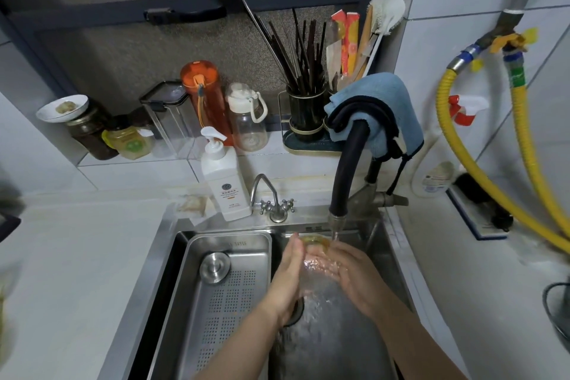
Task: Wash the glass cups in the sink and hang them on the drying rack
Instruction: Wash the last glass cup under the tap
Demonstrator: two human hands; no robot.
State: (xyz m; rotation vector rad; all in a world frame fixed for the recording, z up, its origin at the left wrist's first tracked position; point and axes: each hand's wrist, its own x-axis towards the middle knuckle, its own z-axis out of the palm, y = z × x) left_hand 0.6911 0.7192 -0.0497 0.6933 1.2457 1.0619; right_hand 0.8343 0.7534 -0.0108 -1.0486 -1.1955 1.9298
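Note:
A clear glass cup with a yellowish rim lies between both my hands over the steel sink. My left hand presses against its left side. Cupped around its right side and underneath is my right hand. Water runs from the black faucet onto the cup and my right fingers, then splashes down toward the drain. No drying rack is in view.
A perforated steel tray with a round plug fills the sink's left half. Behind the sink stand a white soap pump bottle and a small chrome tap. Bottles, jars and a chopstick holder line the ledge. Yellow hoses hang right.

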